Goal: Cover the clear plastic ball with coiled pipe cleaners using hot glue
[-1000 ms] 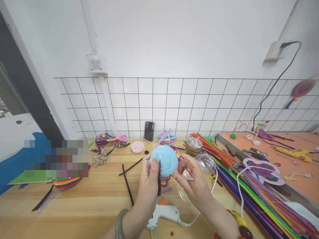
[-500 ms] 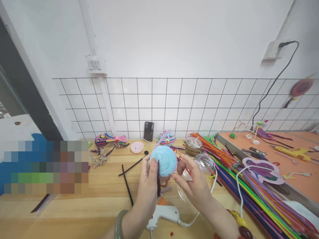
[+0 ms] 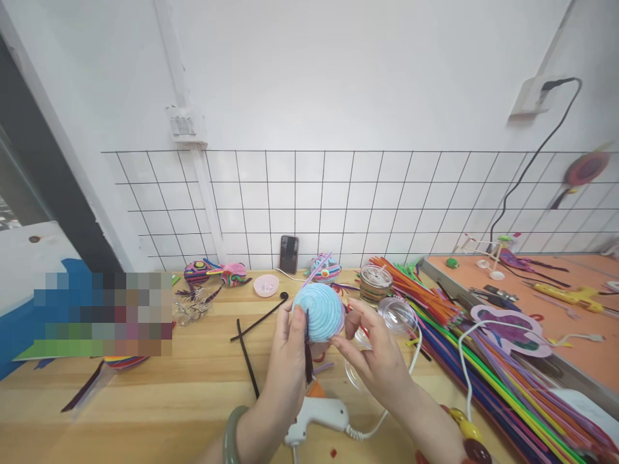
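Observation:
Both hands hold up a light blue dome (image 3: pixel 320 311) wound from fuzzy pipe cleaner, above the wooden table (image 3: pixel 169 399). My left hand (image 3: pixel 289 361) grips its left side, the thumb pressing a dark brown pipe cleaner (image 3: pixel 307 348) against it; the strand hangs down between my hands. My right hand (image 3: pixel 374 351) pinches the dome's right edge with thumb and fingertips. A white glue gun (image 3: pixel 316 415) lies on the table just below my wrists, its cord running right.
Clear plastic half-spheres (image 3: pixel 397 314) lie behind my right hand. A thick spread of coloured pipe cleaners (image 3: pixel 488 361) covers the right side. Dark strands (image 3: pixel 249 361), a phone (image 3: pixel 289 254), a pink dish (image 3: pixel 266 285), a wire spool (image 3: pixel 376 283) and finished coloured pieces (image 3: pixel 232 273) lie farther back.
Almost nothing has changed: both hands keep their hold on the blue dome, which has shifted very slightly.

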The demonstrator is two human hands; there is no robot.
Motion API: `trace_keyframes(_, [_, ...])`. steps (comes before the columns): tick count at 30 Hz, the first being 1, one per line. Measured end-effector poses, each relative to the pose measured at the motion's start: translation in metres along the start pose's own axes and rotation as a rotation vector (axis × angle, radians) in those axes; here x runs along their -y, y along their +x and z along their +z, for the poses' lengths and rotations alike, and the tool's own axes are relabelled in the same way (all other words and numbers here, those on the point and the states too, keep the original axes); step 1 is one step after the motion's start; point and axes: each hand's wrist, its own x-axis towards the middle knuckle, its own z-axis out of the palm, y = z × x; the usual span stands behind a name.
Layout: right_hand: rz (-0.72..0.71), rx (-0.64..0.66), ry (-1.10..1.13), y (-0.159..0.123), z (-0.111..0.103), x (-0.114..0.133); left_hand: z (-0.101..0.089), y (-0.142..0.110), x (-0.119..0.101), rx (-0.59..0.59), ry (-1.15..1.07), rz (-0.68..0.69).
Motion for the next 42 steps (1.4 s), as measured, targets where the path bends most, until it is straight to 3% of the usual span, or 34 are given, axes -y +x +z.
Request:
trace_keyframes(16, [0.154,0.105,0.115,-0.001,0.0,-0.001,-0.008,0.008,0.001,0.062,-0.079,-0.21])
trace_keyframes(20, [0.267,0.118,0.25,0.002,-0.004,0.003,-0.005,0.007,-0.003,0.034,-0.104,-0.283])
trace_keyframes(23, [0.427,0.039,0.402,0.008,-0.008,0.005,-0.005,0.007,-0.004,0.059,-0.119,-0.323])
trace_keyframes(26, [0.609,-0.086,0.552,0.017,-0.014,0.004,-0.005,0.007,-0.005,0.092,-0.144,-0.244])
trace_keyframes(29, [0.692,-0.124,0.633,0.025,-0.019,-0.001,-0.004,0.004,-0.006,0.139,-0.084,-0.185])
trace_keyframes(32, [0.727,-0.094,0.673,0.03,-0.023,-0.005,-0.005,-0.001,-0.004,0.179,0.058,-0.057])
trace_keyframes(37, [0.7,-0.048,0.75,0.033,-0.035,-0.001,-0.012,-0.008,0.003,0.372,0.291,0.34])
trace_keyframes(42, [0.698,0.014,0.784,0.031,-0.044,0.003,-0.02,-0.01,0.004,0.473,0.605,0.422])
